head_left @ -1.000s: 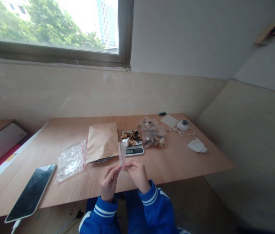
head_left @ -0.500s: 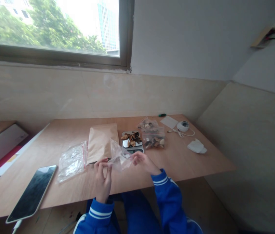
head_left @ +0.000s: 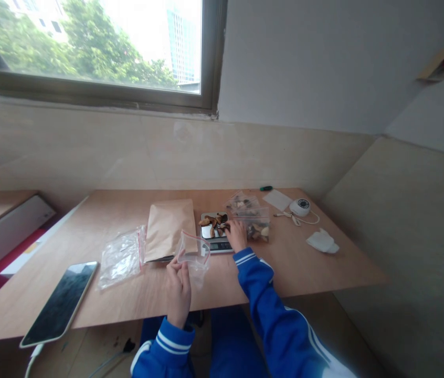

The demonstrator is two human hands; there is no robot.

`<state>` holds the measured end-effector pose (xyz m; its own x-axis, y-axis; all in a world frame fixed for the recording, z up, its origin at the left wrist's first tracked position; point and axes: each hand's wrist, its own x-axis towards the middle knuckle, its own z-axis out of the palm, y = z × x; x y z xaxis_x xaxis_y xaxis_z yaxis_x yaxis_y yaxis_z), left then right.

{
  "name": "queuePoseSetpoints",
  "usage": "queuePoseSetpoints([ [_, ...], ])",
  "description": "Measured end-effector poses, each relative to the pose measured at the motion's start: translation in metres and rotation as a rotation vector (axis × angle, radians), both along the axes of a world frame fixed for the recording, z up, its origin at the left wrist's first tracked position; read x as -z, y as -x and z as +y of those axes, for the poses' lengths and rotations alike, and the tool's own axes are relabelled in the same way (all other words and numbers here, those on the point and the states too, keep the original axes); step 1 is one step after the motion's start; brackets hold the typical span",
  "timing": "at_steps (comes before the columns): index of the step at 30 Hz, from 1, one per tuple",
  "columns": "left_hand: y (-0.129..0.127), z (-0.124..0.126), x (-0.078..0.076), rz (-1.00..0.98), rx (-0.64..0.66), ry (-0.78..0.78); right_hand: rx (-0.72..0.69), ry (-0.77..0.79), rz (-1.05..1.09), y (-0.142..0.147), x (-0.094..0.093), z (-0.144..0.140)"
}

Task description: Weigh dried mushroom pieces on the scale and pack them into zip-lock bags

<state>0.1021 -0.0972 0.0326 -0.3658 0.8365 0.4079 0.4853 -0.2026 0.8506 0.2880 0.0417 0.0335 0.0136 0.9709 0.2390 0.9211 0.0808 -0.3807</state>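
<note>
Right hand [head_left: 238, 234], curled, now at slices [head_left: 213, 222]; bag [head_left: 197, 264] in left hand [head_left: 178, 289]

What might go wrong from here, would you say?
The right hand is at the dried pieces on the scale; some might be knocked off. Only the left hand holds the clear bag, which could slip or fold. The phone reaches the near edge of the table, cable attached, so a tug might drop it.
</note>
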Motion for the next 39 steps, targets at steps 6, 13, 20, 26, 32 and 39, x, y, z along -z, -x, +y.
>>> queuePoseSetpoints([
  [6,-0.007,-0.002,0.003,-0.060,0.059,0.011,-0.008,-0.078,0.095,-0.007,-0.008,0.000],
  [13,-0.012,0.003,0.010,-0.093,0.150,0.049,-0.184,-0.123,0.657,0.016,-0.058,-0.045],
  [20,-0.014,0.006,0.009,-0.129,0.118,0.042,-0.412,0.078,0.627,0.049,-0.073,-0.082],
  [26,-0.012,-0.001,0.004,-0.193,0.116,0.050,-0.360,-0.098,0.681,0.044,-0.067,-0.071],
  [32,-0.010,-0.001,0.006,-0.241,0.073,0.047,-0.015,-0.199,0.381,0.049,-0.017,-0.034],
  [39,-0.011,-0.003,0.006,-0.224,0.055,0.048,0.045,-0.090,0.187,0.068,0.019,-0.019],
])
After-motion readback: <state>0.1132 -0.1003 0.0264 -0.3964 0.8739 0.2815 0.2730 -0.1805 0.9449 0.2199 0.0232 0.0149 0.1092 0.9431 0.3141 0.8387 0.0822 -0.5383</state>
